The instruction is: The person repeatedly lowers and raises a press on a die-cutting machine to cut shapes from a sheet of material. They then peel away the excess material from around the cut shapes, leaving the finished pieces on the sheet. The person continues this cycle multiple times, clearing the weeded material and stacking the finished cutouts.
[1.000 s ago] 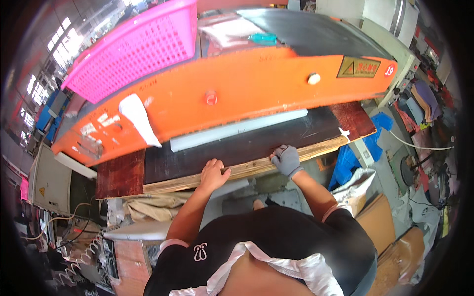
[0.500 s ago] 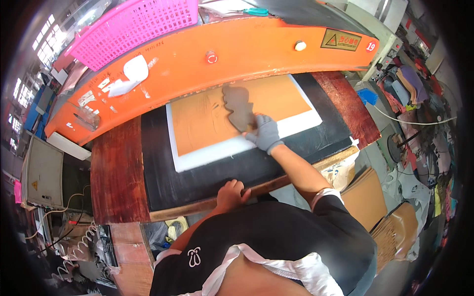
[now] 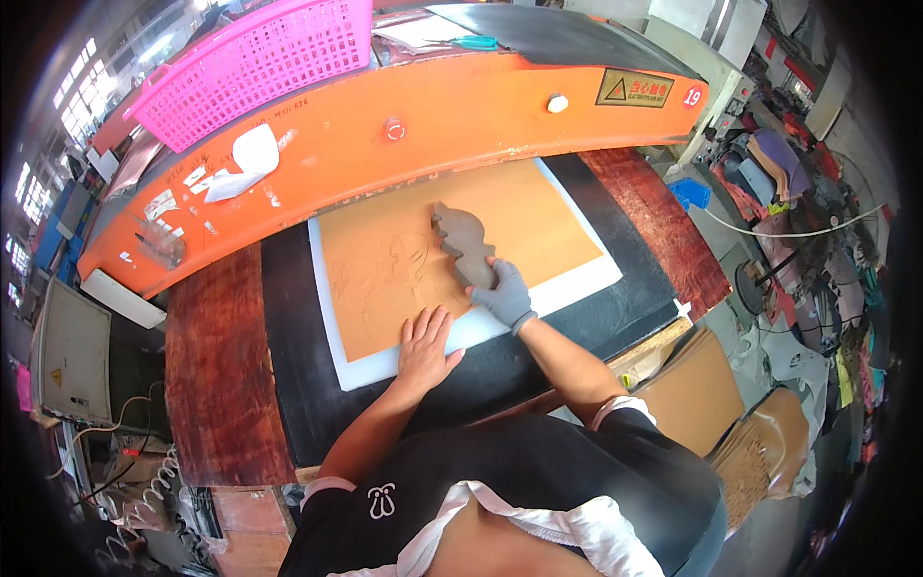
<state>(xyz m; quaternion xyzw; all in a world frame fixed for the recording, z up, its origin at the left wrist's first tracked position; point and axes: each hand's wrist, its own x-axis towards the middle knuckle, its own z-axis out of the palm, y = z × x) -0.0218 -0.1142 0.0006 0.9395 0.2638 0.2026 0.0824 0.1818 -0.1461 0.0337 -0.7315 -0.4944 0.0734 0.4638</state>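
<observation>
A grey-brown cutting die [image 3: 463,240] with a wavy, notched edge lies on a tan sheet [image 3: 538,216] that looks like leather. My right hand [image 3: 504,296], in a grey glove with bare fingertips, is closed around the die's near end. Bare and spread flat, my left hand [image 3: 425,348] rests on the sheet's near edge, left of the die. Faint curved outlines mark the sheet's left half. Under the sheet is a white board [image 3: 575,282], itself lying on a black pad [image 3: 635,303].
Across the far side runs an orange machine beam [image 3: 327,144] with buttons. A pink basket [image 3: 260,72] and teal-handled scissors [image 3: 473,42] sit on top of it. Reddish-brown boards [image 3: 216,375] flank the pad. Stacked tan sheets [image 3: 687,385] stand low at the right.
My left hand has left the table's near edge and now lies flat on the sheet. My right hand has brought the die slightly nearer to me. The whole view has shifted a little.
</observation>
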